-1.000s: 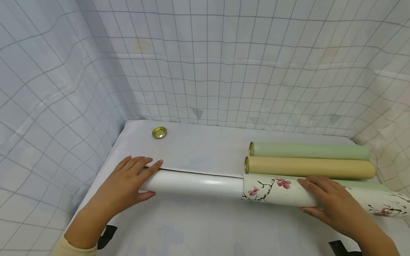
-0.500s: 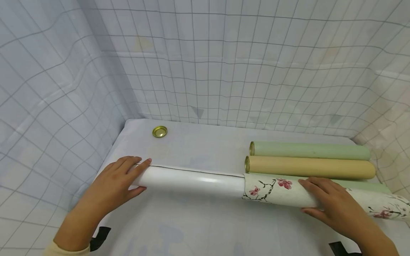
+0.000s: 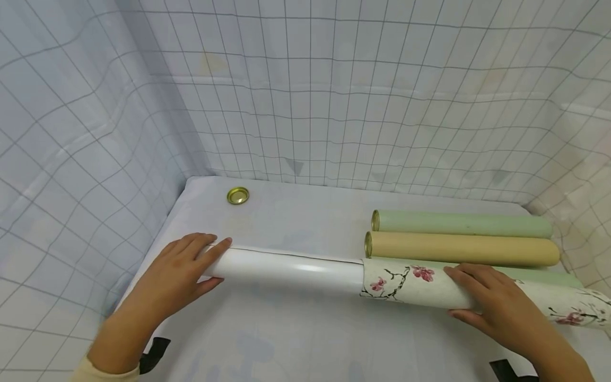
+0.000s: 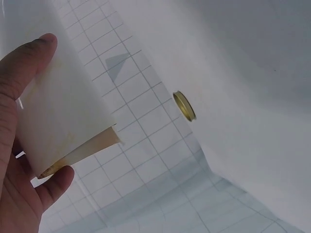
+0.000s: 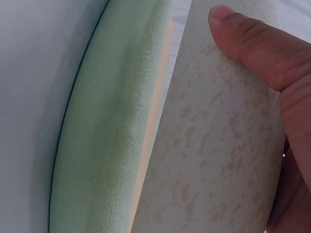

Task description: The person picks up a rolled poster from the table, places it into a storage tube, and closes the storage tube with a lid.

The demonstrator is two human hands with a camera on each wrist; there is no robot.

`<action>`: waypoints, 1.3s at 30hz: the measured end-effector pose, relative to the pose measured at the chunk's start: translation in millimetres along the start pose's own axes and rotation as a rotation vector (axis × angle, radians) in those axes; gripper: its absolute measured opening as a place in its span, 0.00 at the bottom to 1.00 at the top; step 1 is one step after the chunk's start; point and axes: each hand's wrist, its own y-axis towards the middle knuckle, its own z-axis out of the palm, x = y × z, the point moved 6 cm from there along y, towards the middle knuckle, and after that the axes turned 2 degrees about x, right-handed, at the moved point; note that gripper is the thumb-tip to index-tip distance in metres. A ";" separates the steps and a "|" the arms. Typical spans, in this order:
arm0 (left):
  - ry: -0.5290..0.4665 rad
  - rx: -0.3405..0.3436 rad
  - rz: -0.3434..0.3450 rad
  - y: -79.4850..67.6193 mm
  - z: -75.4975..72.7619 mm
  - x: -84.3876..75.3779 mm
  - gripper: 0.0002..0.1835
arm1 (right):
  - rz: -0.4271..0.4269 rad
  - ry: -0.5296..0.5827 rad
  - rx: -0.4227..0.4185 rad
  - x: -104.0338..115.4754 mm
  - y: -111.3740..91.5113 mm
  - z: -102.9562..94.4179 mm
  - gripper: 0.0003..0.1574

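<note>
My left hand [image 3: 179,273] grips the left end of a glossy white paper roll [image 3: 291,270], fingers over the far side and thumb on the near side. In the left wrist view the roll [image 4: 58,97] shows a loose edge at its end. The roll's right part disappears inside a cream tube [image 3: 406,284] printed with pink blossoms and dark branches. My right hand [image 3: 491,297] holds this tube around its middle. In the right wrist view the thumb lies across the mottled tube [image 5: 209,136], beside a green tube [image 5: 107,126].
A round gold metal lid [image 3: 237,196] lies at the back left of the white-covered table [image 3: 305,339]. Behind the blossom tube lie a tan tube [image 3: 463,248], a pale green tube [image 3: 463,224] and another green tube [image 3: 549,277]. A gridded white curtain [image 3: 310,106] surrounds the table.
My left hand shifted left at the end of the white paper roll, then a little back right. The right hand and the blossom tube have hardly moved.
</note>
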 end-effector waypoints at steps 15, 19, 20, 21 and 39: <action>-0.020 0.007 0.047 9.3 9.5 -12.3 0.43 | -0.016 0.007 -0.004 2.8 2.6 -2.8 0.46; -0.027 0.004 0.055 13.3 10.3 -17.3 0.43 | -0.022 0.002 -0.010 3.6 2.9 -2.9 0.46; -0.029 0.004 0.057 14.1 10.5 -18.8 0.43 | -0.023 0.003 -0.013 3.8 3.0 -2.9 0.46; -0.030 0.003 0.059 14.8 10.7 -20.2 0.43 | -0.025 0.004 -0.014 4.0 3.1 -2.8 0.46; -0.031 0.023 0.055 17.1 26.0 -38.1 0.43 | -0.007 0.013 0.049 8.5 6.8 5.8 0.45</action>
